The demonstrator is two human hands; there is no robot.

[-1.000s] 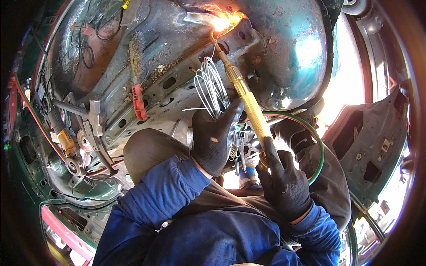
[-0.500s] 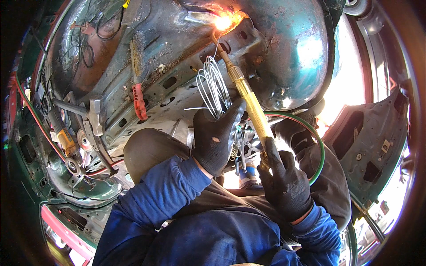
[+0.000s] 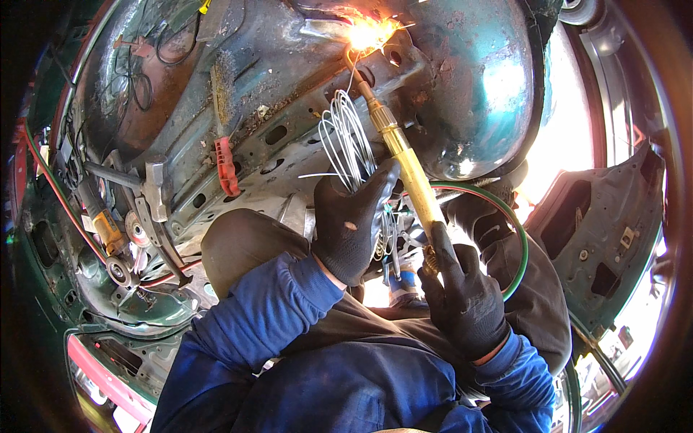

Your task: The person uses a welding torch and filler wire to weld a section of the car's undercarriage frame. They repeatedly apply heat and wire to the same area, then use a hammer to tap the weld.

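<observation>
My gloved right hand is closed round the rear of a brass gas welding torch, its index finger laid along the handle. The copper tip points up and away at a bright flame on the dark green car body panel, where sparks fly. In my gloved left hand is a loose coil of silvery wire, gripped at its lower part. One strand runs from the coil up beside the torch tip to the flame. The left fingertips lie close against the torch's brass body.
A wire brush with a red handle lies on the panel. Left of it are a hammer and a yellow-and-black angle grinder. A green hose loops on the right, near a detached car panel. Red hose runs along the left.
The glow at the torch tip has grown wider and throws more sparks. Both hands, the torch and the wire coil stay nearly in place.
</observation>
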